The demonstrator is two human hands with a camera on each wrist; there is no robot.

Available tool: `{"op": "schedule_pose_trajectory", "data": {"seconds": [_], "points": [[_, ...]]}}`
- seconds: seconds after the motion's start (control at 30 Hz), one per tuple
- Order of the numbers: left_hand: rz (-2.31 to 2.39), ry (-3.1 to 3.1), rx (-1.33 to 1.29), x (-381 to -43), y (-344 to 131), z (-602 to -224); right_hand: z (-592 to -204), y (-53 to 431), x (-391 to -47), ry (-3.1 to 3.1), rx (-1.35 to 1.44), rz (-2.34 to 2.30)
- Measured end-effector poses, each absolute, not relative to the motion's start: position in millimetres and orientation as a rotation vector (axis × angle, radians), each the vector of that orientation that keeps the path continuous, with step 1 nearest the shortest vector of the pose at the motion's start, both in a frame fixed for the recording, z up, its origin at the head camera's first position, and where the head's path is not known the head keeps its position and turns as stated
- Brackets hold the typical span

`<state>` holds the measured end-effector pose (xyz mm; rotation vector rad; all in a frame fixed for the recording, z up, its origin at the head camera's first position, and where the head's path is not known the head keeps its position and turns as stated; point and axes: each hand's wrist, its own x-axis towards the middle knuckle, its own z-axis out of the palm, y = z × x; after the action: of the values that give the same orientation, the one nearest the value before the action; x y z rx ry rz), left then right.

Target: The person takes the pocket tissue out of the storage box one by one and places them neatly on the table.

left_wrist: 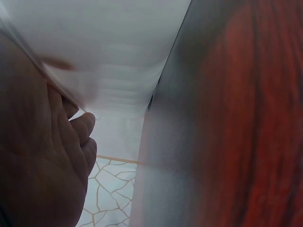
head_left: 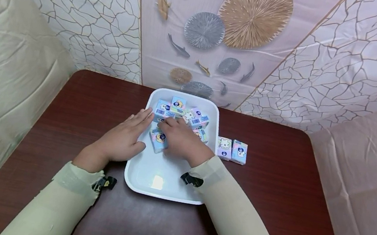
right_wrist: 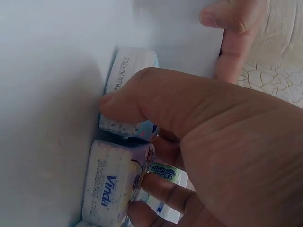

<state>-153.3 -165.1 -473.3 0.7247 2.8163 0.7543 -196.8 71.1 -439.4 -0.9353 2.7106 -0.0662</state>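
Several small pastel tissue packs lie in a white tray [head_left: 166,198], most of them toward its far end. My right hand [head_left: 185,139] reaches in over them with bent fingers. In the right wrist view its thumb [right_wrist: 128,101] crosses the end of one tissue pack [right_wrist: 135,59], and fingers curl on the other side. Beside it a second pack, marked Vinda [right_wrist: 106,187], touches the fingertips. My left hand [head_left: 122,138] rests along the tray's left rim, fingers extended, holding nothing. The left wrist view shows its palm [left_wrist: 38,142] against the tray's outer side.
Two more packs, a purple one [head_left: 224,148] and a blue one [head_left: 239,152], lie side by side just right of the tray. Dark reddish-brown table [head_left: 269,209] surrounds the tray. A patterned curtain [head_left: 195,66] hangs behind, with plain cloth at both sides.
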Motion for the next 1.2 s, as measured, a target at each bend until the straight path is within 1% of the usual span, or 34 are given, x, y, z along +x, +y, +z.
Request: {"op": "schedule_pose_trajectory", "data": {"seconds": [0.5, 0.9, 1.2], "points": [[0.756, 2.811, 0.725, -153, -166, -474, -434, 68, -187, 2.696, -0.983, -0.007], [0.761, 2.815, 0.73, -154, -166, -475, -427, 67, -180, 2.647, -0.965, -0.007], [0.772, 2.812, 0.733, -154, -166, -474, -421, 72, -179, 2.621, -0.978, -0.095]]}}
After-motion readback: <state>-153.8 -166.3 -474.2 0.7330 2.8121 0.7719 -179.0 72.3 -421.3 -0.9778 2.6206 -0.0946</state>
